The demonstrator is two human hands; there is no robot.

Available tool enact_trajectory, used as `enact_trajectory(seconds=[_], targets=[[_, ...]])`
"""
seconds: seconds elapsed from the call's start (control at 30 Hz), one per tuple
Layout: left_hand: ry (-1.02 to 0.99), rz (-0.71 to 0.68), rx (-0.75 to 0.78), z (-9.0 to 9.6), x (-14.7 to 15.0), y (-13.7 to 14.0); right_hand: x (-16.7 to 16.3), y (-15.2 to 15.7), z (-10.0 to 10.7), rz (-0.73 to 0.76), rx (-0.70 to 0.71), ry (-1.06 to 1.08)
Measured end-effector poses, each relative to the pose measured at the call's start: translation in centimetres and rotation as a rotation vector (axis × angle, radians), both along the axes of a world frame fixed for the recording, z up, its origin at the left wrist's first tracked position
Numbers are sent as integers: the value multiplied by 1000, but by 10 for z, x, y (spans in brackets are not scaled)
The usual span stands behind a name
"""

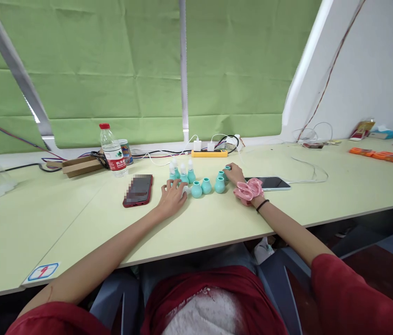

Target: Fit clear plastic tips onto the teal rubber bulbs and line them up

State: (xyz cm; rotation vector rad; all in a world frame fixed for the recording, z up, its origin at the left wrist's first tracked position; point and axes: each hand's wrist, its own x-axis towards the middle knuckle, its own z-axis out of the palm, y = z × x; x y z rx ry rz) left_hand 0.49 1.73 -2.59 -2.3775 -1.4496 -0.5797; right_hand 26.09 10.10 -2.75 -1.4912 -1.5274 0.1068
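Several small teal squeeze bulbs stand on the table between my hands. My left hand [173, 198] rests low with its fingers curled. By its thumb, a whitish translucent nozzle [185, 190] shows, partly hidden by the fingers. Just beyond that hand is a cluster of teal bulbs with clear tips [183, 173] pointing up. Open-necked bulbs without tips, such as one teal bulb [196, 190] and another [206, 186], sit to its right. The fingers of my right hand [235, 174] close around a farther teal bulb [227, 170], next to two more bulbs.
A red-edged phone [138, 190] lies left of my hands, and a pale-edged phone [268, 183] by my right wrist. Behind stand a water bottle [114, 153], a can [125, 151] and a yellow power strip [209, 153] with chargers. Orange packets [379, 154] lie far right.
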Motion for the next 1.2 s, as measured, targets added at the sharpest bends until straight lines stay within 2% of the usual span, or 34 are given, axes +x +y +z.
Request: enact_trajectory(seconds=[0.2,0.53,0.67,0.77,0.9,0.97,1.03,1.13,1.2], targets=[[15,42,35,1,-2,2,-4,7,1,-151,-152,90],[15,168,138,2,-5,7,-23,-6,6,-92,-3,41],[-165,172,199,19,-6,16,-30,-11,8,-92,71,7],[-391,210,227,36,-8,36,-32,-13,9,-70,91,2],[-551,95,-80,46,-13,66,-36,-17,10,-53,133,-9],[-592,61,-117,46,-15,70,-39,-22,12,-42,211,-41],[-654,-15,-69,49,-18,65,-43,-30,17,-6,348,-95],[-856,-206,15,60,-19,42,-53,-47,25,124,562,-191],[-1014,-343,-77,67,-18,23,-62,-62,30,262,619,-255]])
